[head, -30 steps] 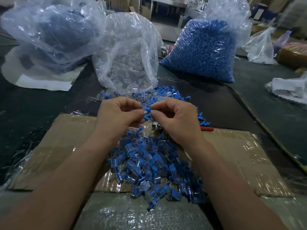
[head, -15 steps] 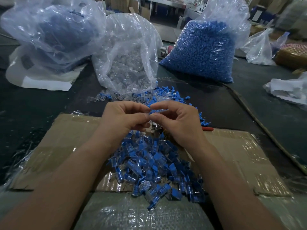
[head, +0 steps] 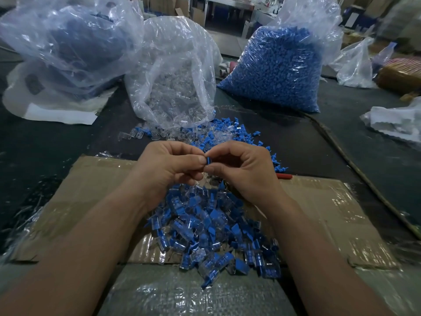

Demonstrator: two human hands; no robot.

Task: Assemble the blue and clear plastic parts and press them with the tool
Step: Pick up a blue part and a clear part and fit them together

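The dark bench (head: pixel 57 151) carries 3 big plastic sacks along its far side. A bag of blue parts (head: pixel 273 71) stands on the right and a bag of clear parts (head: pixel 173 83) in the middle, its mouth spilling toward the person. A cloudy bag (head: pixel 68 42) on the left holds dark contents I cannot identify. Nearer lies a taped cardboard sheet (head: pixel 330 213), and on it a pile of joined pieces (head: pixel 205 229), blue inside clear. Loose parts (head: pixel 227 131) are scattered between the clear bag and the hands.

Above the pile's far edge the left hand (head: pixel 166 167) and right hand (head: pixel 246 169) meet fingertip to fingertip. The fingers of both are closed in a pinch on 1 small blue part (head: pixel 207 161).

The piece is tiny. Pushed in crooked, it would likely jam or spring free and vanish among the look-alikes below. A half-seated join could also reach the pressing step unnoticed.

Any clear part in the grip is hidden behind the left fingers. I cannot pick out the tool. Only the end of a red object (head: pixel 284 176) shows beside the right hand.
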